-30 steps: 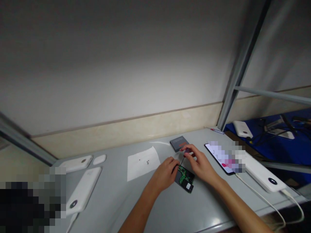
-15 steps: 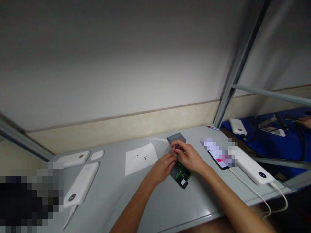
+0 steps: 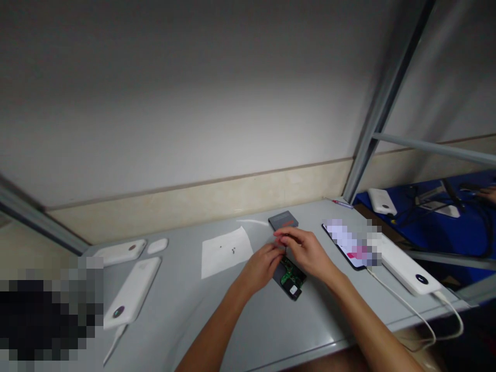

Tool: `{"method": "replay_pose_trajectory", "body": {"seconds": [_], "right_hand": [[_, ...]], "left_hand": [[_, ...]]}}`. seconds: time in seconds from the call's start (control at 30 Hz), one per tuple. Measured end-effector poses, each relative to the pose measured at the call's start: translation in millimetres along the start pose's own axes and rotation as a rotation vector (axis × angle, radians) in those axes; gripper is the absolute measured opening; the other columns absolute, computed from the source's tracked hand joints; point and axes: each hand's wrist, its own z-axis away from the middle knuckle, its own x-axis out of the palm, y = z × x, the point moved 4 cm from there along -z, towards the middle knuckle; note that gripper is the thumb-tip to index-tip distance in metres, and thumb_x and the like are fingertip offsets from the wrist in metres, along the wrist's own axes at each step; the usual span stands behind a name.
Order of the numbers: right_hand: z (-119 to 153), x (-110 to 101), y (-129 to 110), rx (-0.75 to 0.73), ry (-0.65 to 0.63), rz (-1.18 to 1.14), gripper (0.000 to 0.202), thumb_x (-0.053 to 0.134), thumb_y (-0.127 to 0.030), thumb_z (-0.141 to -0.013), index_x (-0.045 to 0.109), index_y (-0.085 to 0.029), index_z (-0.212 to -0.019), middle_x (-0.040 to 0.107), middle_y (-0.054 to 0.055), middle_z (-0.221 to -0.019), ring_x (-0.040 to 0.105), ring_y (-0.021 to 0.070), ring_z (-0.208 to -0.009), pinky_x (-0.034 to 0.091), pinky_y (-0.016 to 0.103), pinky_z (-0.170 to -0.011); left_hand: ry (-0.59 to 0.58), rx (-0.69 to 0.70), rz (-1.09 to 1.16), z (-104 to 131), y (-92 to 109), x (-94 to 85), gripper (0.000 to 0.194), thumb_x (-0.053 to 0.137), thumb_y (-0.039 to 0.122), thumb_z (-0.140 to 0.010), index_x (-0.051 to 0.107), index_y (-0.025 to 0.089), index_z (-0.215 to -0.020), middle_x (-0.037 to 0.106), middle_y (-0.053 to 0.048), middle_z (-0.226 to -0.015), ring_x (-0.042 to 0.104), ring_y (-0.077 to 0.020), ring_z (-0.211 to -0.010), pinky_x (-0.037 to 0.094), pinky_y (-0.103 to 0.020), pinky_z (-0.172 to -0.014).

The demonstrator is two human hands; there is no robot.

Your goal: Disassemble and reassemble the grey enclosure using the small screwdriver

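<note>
A hard drive with its green circuit board point(image 3: 291, 279) facing up lies on the grey table. At its far left edge my left hand point(image 3: 260, 267) is closed, fingertips pressed together and steadying the drive. My right hand point(image 3: 306, 251) is bent over the drive's far end, its fingers pinched round a small screwdriver point(image 3: 285, 250). Only a thin part of the shaft shows, pointing down at the board; the fingers hide most of the handle. Left of the hands, several tiny dark screws point(image 3: 233, 251) rest on a white sheet of paper point(image 3: 217, 262).
Behind the hands lies a grey flat case point(image 3: 283, 220). A phone point(image 3: 341, 245) and a white power bank point(image 3: 406, 268) with cables are at the right, a slim pen-like tool point(image 3: 341, 203) beyond. White power banks point(image 3: 134, 292) stand left. Another person's hand point(image 3: 489, 194) shows far right.
My right hand has tilted slightly and its fingers have turned around the screwdriver. My left hand stays on the drive. The whole view has shifted a little.
</note>
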Motion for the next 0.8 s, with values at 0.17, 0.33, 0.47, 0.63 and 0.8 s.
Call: {"method": "replay_pose_trajectory", "body": {"seconds": [0.17, 0.33, 0.47, 0.63, 0.8], "right_hand": [[-2.7, 4.7, 4.7, -0.012, 0.065, 0.067, 0.012, 0.073, -0.033, -0.089, 0.075, -0.022, -0.087, 0.075, 0.003, -0.083, 0.067, 0.0203, -0.078, 0.053, 0.031, -0.076], [-0.6, 10.6, 15.4, -0.013, 0.117, 0.064, 0.026, 0.06, -0.043, -0.098, 0.062, -0.022, -0.082, 0.067, 0.001, -0.077, 0.062, 0.0179, -0.073, 0.049, 0.029, -0.072], [4.9, 18.1, 23.7, 0.03, 0.081, -0.008, 0.038, 0.039, -0.052, -0.106, 0.051, -0.024, -0.084, 0.059, -0.001, -0.074, 0.056, 0.0167, -0.069, 0.047, 0.029, -0.068], [4.8, 16.8, 18.4, 0.041, 0.054, -0.201, 0.047, 0.029, -0.059, -0.107, 0.051, -0.024, -0.083, 0.058, 0.003, -0.083, 0.059, 0.0195, -0.082, 0.05, 0.031, -0.077], [2.0, 9.3, 16.8, 0.039, 0.06, -0.265, 0.033, 0.063, -0.054, -0.095, 0.067, -0.021, -0.089, 0.07, 0.008, -0.1, 0.066, 0.0235, -0.099, 0.052, 0.033, -0.086]], "left_hand": [[0.041, 0.004, 0.059, 0.6, 0.1, 1.3, 0.029, 0.049, 0.02, -0.105, 0.068, 0.023, -0.126, 0.066, -0.009, -0.131, 0.061, -0.024, -0.124, 0.049, -0.042, -0.112], [0.111, 0.009, 0.07, -3.2, 9.4, -2.4, 0.025, 0.053, 0.02, -0.103, 0.069, 0.023, -0.122, 0.067, -0.01, -0.127, 0.058, -0.0249, -0.12, 0.049, -0.045, -0.108], [0.126, -0.015, 0.081, -6.0, 9.0, -1.2, 0.021, 0.052, 0.021, -0.104, 0.073, 0.021, -0.11, 0.07, -0.009, -0.112, 0.057, -0.0246, -0.11, 0.049, -0.043, -0.1], [0.164, -0.034, 0.118, -6.0, 4.8, 0.3, 0.018, 0.058, 0.022, -0.102, 0.075, 0.024, -0.107, 0.07, -0.007, -0.111, 0.057, -0.0237, -0.11, 0.048, -0.041, -0.1], [0.184, 0.0, 0.122, -5.8, 3.8, 1.2, 0.015, 0.06, 0.025, -0.101, 0.075, 0.022, -0.104, 0.071, -0.007, -0.113, 0.059, -0.0232, -0.111, 0.046, -0.041, -0.102]]}}
